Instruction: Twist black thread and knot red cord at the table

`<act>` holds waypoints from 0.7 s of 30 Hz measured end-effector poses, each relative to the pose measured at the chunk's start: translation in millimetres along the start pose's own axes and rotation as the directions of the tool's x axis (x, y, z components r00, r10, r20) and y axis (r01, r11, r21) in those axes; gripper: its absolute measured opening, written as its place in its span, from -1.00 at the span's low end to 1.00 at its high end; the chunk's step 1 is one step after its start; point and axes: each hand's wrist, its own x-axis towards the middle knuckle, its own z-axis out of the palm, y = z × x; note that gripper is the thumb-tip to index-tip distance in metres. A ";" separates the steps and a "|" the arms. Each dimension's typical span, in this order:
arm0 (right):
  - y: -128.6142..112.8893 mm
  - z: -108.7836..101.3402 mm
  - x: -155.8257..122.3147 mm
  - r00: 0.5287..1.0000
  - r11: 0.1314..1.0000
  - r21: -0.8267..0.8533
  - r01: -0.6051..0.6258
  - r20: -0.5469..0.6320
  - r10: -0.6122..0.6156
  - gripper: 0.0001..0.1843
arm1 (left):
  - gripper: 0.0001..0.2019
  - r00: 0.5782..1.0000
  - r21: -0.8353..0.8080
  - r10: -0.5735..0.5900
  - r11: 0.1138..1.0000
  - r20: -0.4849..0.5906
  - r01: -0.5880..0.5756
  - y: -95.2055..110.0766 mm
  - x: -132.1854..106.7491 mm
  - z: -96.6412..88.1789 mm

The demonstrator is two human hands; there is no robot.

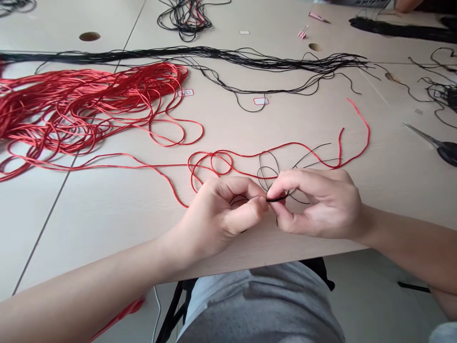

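My left hand (224,212) and my right hand (316,202) meet over the near edge of a beige table (221,119). Both pinch a thin black cord (266,164) between thumb and fingers, where it crosses a red cord (285,145). The black cord loops out behind my fingers. The red cord runs in loops to the left and curves away to the right. What lies inside my left palm is hidden.
A big tangle of red cord (71,102) lies at the left. Long black cord bundles (214,55) stretch across the back. Scissors (437,145) rest at the right edge. Pink clips (303,32) and another person's arm (407,5) show at the far side.
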 end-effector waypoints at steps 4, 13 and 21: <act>-0.8 0.0 0.5 1.000 0.999 -0.052 0.014 -0.017 -0.015 -0.80 | -0.85 1.000 0.027 0.012 1.000 -0.002 -0.012 -1.6 -0.4 0.2; -5.1 1.2 2.2 0.999 0.995 -0.101 0.024 -0.040 -0.029 -0.78 | -0.85 1.000 0.056 -0.013 0.998 -0.019 0.014 1.4 -1.3 2.7; -5.4 -0.6 4.2 0.999 0.993 -0.113 0.042 0.008 -0.042 -0.78 | -0.87 0.999 0.015 -0.032 0.999 -0.035 0.032 3.6 0.0 3.9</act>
